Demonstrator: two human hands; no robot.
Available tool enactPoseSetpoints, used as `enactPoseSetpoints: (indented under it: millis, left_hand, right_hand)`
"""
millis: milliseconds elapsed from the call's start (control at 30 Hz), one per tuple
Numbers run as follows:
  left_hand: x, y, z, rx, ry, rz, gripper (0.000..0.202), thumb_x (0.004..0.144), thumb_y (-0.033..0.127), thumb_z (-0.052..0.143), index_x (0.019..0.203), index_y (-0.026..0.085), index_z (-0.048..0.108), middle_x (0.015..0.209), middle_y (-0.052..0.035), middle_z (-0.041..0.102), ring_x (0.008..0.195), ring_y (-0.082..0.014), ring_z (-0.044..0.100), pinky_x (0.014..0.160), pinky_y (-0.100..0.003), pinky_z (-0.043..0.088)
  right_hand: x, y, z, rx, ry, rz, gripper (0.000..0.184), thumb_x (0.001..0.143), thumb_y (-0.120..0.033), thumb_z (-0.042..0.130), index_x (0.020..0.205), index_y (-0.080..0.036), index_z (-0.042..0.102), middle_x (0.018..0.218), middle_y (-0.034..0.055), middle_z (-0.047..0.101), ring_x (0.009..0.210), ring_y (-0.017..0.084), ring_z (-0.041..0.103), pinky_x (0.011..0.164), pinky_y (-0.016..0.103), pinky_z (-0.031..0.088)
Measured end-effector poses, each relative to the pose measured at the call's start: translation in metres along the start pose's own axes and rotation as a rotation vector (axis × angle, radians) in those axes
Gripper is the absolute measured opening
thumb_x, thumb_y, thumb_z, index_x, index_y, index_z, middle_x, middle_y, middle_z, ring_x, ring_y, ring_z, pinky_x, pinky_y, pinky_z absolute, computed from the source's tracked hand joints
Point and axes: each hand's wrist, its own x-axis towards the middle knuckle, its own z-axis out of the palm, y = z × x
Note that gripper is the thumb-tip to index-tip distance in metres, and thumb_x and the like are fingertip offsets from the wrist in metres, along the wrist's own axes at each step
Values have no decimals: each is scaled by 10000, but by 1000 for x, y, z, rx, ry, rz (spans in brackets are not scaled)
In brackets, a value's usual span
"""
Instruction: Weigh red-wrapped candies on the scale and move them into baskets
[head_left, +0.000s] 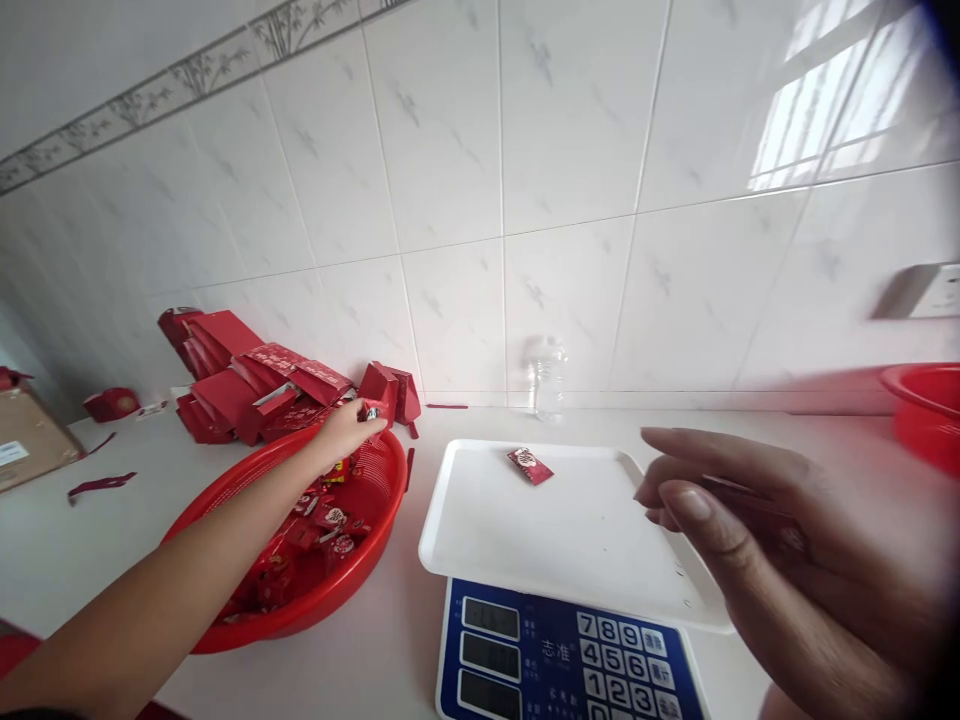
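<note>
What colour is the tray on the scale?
The tray is white, with one small red packet on it; the head view shows it.

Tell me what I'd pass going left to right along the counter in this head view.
cardboard box → red cartons → red basket → scale tray → right hand

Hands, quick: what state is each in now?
Left hand: pinching a small packet over the red basket.
Right hand: fingers mostly straight; something reddish behind them, cannot tell if held.
</note>
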Motion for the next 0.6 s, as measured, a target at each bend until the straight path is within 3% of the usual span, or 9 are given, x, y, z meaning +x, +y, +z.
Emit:
enactPoseSetpoints:
  millis: [100, 233, 333, 400, 467, 533, 600]
  left_hand:
    - [-9, 47, 10, -69, -150, 161, 313, 832, 417, 584, 1026, 172, 562, 913, -32, 676, 857, -213, 658, 751, -298, 502]
    - [-24, 87, 56, -42, -410, 293, 301, 745, 444, 681, 876, 194, 576, 797, -12, 691, 761, -214, 665, 683, -302, 506]
    - [-27, 100, 88, 40, -483, 366, 376, 771, 488, 657, 1006, 201, 592, 997, -74, 700, 951, -287, 646, 811, -389, 500]
    - [-27, 105, 105, 88, -503, 417, 505, 814, 481, 615, 1228, 204, 533, 1297, -131, 582, 1219, -341, 511, 991, -458, 410]
    - [-27, 109, 121, 134, -531, 443, 685, 846, 504, 574, 1421, 197, 366, 1526, -162, 324, 1414, -377, 237, 1117, -527, 234]
    - [-30, 114, 135, 173, -566, 449, 797, 867, 577, 511, 1497, 177, 231, 1596, -171, 109, 1454, -394, 28, 1138, -589, 97]
    - [-37, 120, 146, 189, -597, 470, 789, 885, 639, 429, 1500, 183, 239, 1603, -151, 89, 1457, -382, 14, 1145, -588, 59]
  right_hand:
    - [3, -2, -2, 40, -36, -38, 205, 937, -268, 573, 1129, -320, 619, 768, -34, 669, 655, 104, 653, 507, 123, 517]
    - [3, -7, -6, 63, -24, -32, 211, 929, -254, 598, 1133, -303, 622, 782, -37, 663, 677, 95, 645, 528, 124, 517]
    - [1, -9, -9, 90, -12, -32, 242, 925, -225, 603, 1155, -299, 619, 793, -32, 657, 678, 95, 639, 545, 134, 526]
    - [0, -9, -10, 97, -12, -33, 246, 925, -220, 601, 1158, -293, 621, 800, -26, 655, 681, 100, 639, 560, 145, 538]
    - [0, -9, -11, 97, -21, -41, 247, 920, -222, 605, 1158, -287, 624, 801, -20, 658, 682, 106, 643, 565, 151, 547]
    - [2, -10, -10, 89, -37, -53, 257, 915, -226, 607, 1164, -288, 627, 811, -13, 668, 680, 113, 655, 573, 152, 560]
    - [3, -11, -10, 63, -34, -54, 238, 905, -249, 616, 1138, -284, 653, 805, -3, 681, 673, 127, 671, 579, 157, 574]
